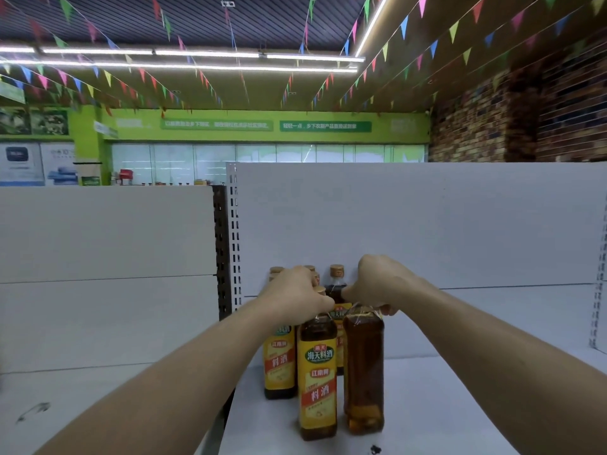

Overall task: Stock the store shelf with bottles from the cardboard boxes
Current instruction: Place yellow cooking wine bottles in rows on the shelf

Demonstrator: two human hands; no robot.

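Several amber bottles with yellow labels stand on the white shelf [460, 405], near its left upright. My left hand [295, 295] is closed over the top of the front bottle with the yellow label [318, 379]. My right hand [382, 284] grips the top of the bottle beside it [364, 372], whose plain amber side faces me. Both bottles stand upright on the shelf, close together. Behind them stand another labelled bottle [279, 366] and a bottle with a gold cap [336, 280]. The cardboard boxes are out of view.
A white back panel [427, 224] rises behind the bottles. A perforated upright post [231, 241] divides this bay from the neighbouring white shelf [98, 405] on the left. A small dark speck [375, 449] lies at the shelf's front edge. Open shelf surface stretches to the right.
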